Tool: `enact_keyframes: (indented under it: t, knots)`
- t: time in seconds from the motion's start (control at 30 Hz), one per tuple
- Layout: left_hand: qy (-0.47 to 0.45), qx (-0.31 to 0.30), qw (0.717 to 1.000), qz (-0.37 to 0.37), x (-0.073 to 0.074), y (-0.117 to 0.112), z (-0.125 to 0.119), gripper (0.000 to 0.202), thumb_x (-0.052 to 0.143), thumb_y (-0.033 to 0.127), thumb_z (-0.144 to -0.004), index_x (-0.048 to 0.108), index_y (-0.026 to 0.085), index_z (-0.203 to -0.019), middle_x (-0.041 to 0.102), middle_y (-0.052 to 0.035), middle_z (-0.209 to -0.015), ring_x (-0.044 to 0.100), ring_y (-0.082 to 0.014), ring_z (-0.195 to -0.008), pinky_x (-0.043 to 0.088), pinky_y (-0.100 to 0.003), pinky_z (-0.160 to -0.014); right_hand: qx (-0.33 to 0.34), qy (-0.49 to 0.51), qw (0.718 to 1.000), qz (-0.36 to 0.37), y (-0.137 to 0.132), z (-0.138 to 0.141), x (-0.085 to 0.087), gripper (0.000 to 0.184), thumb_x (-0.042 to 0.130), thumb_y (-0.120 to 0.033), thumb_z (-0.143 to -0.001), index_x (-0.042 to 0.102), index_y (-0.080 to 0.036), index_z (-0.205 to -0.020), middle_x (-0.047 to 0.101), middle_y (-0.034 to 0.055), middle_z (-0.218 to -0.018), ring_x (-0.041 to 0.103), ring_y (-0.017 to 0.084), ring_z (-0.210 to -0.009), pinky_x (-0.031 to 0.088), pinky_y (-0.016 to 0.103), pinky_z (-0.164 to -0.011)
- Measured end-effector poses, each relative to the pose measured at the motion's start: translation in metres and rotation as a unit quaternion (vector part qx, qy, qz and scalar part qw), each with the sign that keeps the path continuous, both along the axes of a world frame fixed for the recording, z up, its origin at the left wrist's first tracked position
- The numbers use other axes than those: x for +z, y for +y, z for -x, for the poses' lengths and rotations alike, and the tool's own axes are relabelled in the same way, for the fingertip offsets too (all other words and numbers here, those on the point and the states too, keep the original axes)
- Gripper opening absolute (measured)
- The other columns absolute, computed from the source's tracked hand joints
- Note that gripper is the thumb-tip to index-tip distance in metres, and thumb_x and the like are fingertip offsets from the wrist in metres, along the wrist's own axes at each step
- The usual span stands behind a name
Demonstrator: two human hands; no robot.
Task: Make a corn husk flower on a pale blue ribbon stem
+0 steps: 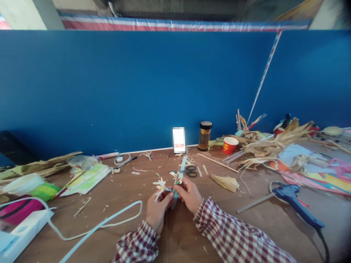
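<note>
The left hand (157, 212) and right hand (189, 196) are pinching a flat, pale-blue strip (181, 168) between them, just over the wooden desk (128, 190). Papery cream husk petals (160, 185) are fanning out at the fingertips. The strip's long axis is pointing away from the hands, leaning slightly right, towards the scissors (191, 171) just beyond.

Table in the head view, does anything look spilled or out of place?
Yes: husk scraps litter the table around the scissors, and a heap of dried husks sprawls at the right. The left hand and right hand pinch a small husk flower amid the mess.
</note>
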State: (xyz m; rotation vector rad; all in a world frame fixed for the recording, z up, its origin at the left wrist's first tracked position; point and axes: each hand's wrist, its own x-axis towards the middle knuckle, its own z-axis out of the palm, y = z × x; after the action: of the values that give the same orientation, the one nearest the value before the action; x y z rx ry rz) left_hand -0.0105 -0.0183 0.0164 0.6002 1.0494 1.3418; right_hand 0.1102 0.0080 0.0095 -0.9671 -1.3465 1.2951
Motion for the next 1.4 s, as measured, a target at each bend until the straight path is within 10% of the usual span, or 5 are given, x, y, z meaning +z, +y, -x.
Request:
enact_keyframes:
  t: [1.4]
  knots:
    - [0.045,-0.008,0.999,-0.027,-0.0072,0.0047,0.0036,0.026,0.079,0.029,-0.048,0.065,0.012,-0.062,0.061,0.0009,-0.064,0.055,-0.0105,-0.062,0.048,-0.021,-0.062,-0.037,-0.158,0.984,-0.078,-0.0062,0.0018,0.0024,0.013,0.051,-0.023,-0.077,0.06,-0.014,-0.074,0.059,0.001,-0.065,0.051,0.011,-0.057,0.04,0.021,-0.055]
